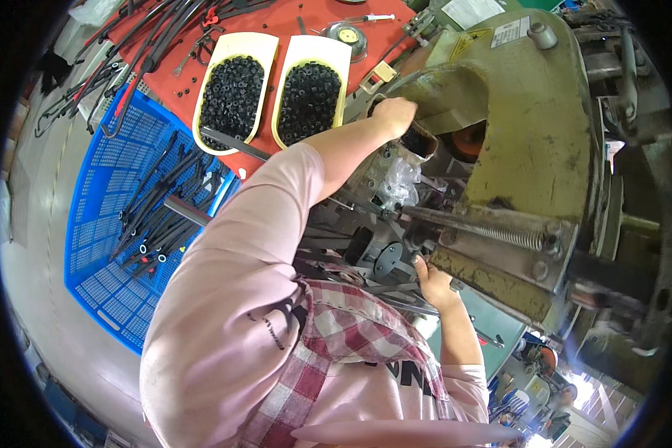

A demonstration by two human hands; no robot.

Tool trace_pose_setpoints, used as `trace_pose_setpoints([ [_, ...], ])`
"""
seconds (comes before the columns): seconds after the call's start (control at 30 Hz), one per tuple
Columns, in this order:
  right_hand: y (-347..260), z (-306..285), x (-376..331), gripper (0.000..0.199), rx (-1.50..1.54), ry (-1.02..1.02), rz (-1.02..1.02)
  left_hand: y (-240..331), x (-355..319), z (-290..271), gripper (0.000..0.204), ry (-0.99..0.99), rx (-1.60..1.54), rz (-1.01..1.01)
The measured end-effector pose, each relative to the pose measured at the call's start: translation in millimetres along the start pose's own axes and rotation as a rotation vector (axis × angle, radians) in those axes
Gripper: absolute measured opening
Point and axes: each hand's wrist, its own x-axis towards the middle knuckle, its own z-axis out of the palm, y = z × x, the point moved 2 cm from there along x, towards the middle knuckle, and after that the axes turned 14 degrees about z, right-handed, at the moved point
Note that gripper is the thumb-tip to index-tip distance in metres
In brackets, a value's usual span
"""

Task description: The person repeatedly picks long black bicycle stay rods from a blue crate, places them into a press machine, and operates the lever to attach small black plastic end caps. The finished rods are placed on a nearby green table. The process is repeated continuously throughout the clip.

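Note:
My left hand (394, 118) is at a worn metal holder (418, 143) on the front of a large olive-green machine (534, 142). Its fingers are curled and closed, and their tips are hidden, so what they grip cannot be made out. Lower down, my right hand (435, 285) is closed against the machine's lower block, thumb pointing up, with the fingers mostly hidden. Crumpled clear plastic (399, 183) sits between the two hands. A coil spring on a rod (493, 226) runs across above my right hand, and a round grey disc (387, 259) lies beside it.
Two cream trays (276, 48) of small black rings stand on a red table (179, 82). Left of it, a blue plastic basket (89, 231) holds black rods. More black rods (153, 37), a syringe (369, 18) and a round tin (349, 36) lie on the table.

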Motion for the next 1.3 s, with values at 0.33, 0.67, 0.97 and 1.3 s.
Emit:
trace_pose_setpoints([
  [0.33, 28, -28, -39, 0.046, -0.093, 0.115, 0.103, 97, -115, -83, 0.015, -0.351, -0.405, 0.353],
  [0.67, 55, -31, -20, 0.054, -0.063, 0.117, 0.052, 98, -139, -64, 0.027, -0.304, -0.173, 0.243],
  [0.97, 56, -15, -12, 0.055, -0.065, 0.064, 0.049, 116, -191, -73, 0.041, -0.188, -0.034, 0.123],
  [1.3, 77, -23, -46, 0.050, -0.026, 0.115, 0.158, 102, -196, -128, 0.036, -0.730, 0.089, 0.048],
])
